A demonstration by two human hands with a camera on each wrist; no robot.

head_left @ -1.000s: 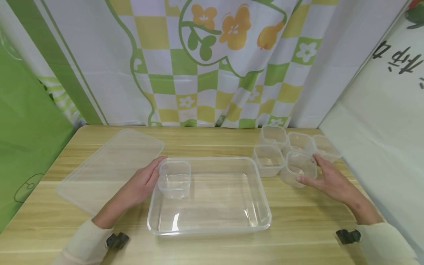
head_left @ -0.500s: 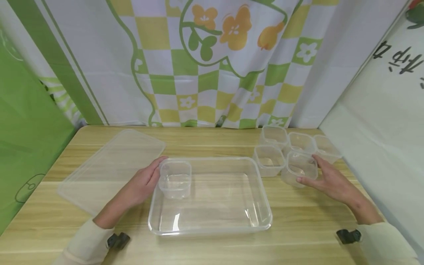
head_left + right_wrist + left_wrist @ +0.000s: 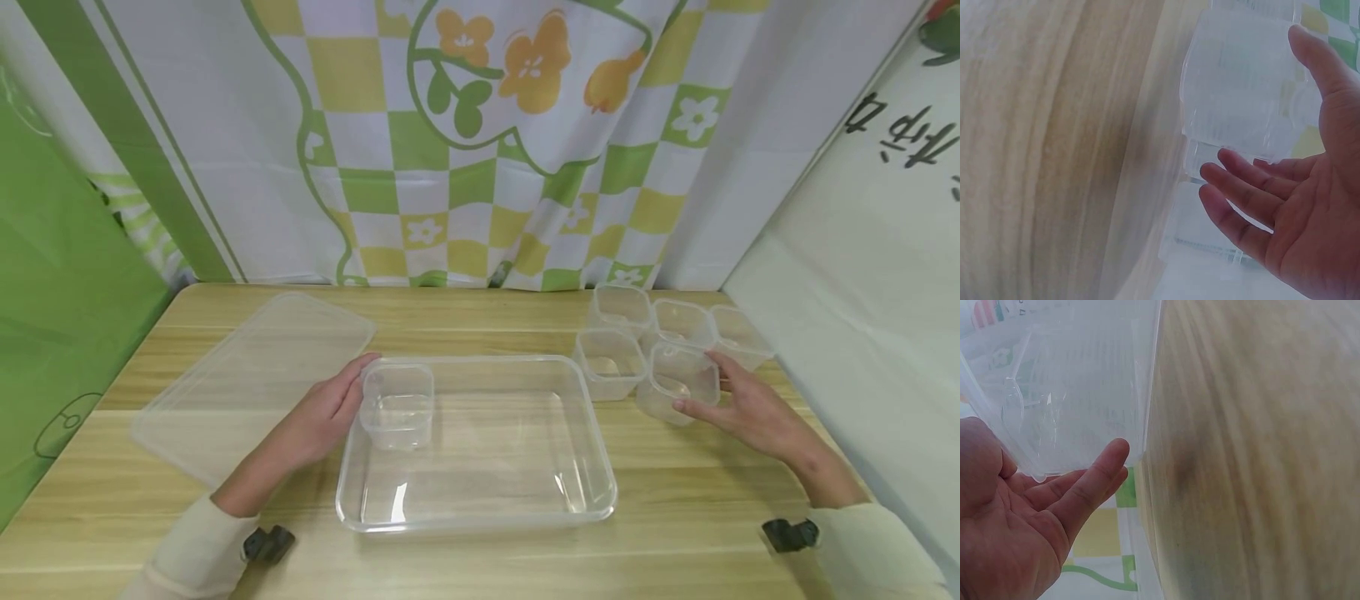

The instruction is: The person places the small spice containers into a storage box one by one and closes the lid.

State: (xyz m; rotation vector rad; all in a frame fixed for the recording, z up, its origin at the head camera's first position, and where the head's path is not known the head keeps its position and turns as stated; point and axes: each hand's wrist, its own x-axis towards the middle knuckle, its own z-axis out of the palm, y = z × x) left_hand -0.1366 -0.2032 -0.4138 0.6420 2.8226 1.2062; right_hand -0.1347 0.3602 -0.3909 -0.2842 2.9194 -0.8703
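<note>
A large clear plastic food container point(image 3: 480, 523) stands open-topped in the middle of the table. One small clear container point(image 3: 397, 417) sits upright in its far left corner. At that corner my left hand point(image 3: 326, 412) rests against the outside wall; in the left wrist view its fingers point(image 3: 1088, 490) lie nearly straight along the plastic. To the right, my right hand point(image 3: 750, 408) holds another small container point(image 3: 678, 383), thumb at its near side and fingers around its right side. In the right wrist view this container point(image 3: 1238, 87) stands between thumb and fingers.
Several more small clear containers point(image 3: 609, 362) cluster around the held one, close to the right wall point(image 3: 847, 275). A large translucent lid point(image 3: 247, 383) lies flat on the left of the wooden table point(image 3: 480, 571). A patterned curtain point(image 3: 487, 187) hangs behind the table.
Almost nothing differs. The whole head view shifts very slightly; both hands and all the containers keep their places.
</note>
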